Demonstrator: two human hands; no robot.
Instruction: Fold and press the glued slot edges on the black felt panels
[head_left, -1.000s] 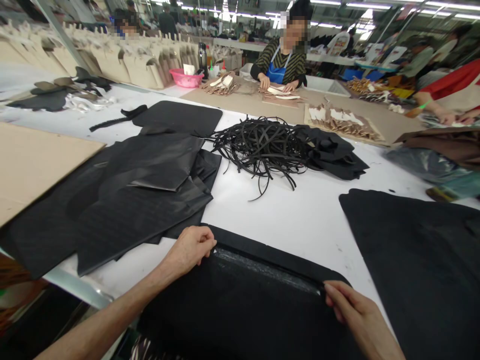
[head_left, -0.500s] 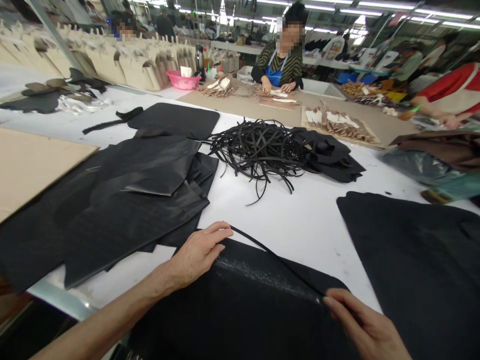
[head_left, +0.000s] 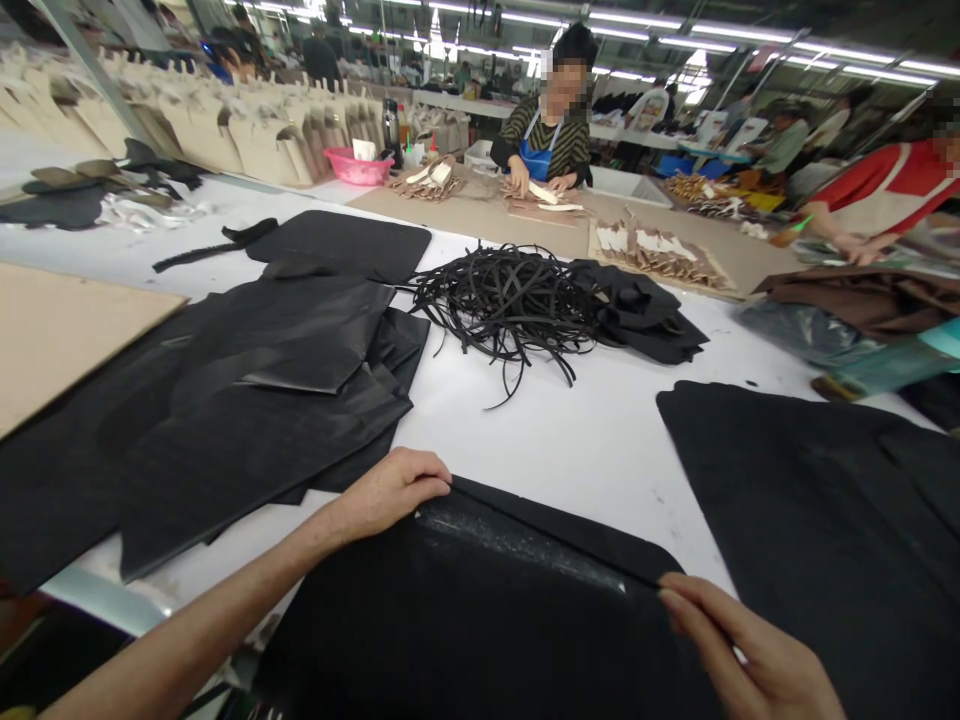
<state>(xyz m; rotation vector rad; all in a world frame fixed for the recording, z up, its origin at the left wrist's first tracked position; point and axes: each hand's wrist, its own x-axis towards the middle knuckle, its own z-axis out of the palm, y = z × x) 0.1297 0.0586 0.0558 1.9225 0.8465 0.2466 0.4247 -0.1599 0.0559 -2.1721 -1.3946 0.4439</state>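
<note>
Here's the panel [head_left: 480,630] lying right in front of you, the strip [head_left: 555,537] running over it from your left hand [head_left: 401,487] to your right hand [head_left: 739,635]. To your left, the pile of sheets [head_left: 270,410] spreads over the table [head_left: 510,440], with the board [head_left: 75,330] on its far left. Straight ahead sits the tangle of strips [head_left: 510,300], scraps [head_left: 649,315] just right of it! On your right, another panel [head_left: 810,500]; away at the back, the basin [head_left: 356,170] stands beside the bottle [head_left: 391,128], left of the co-worker [head_left: 536,155].
</note>
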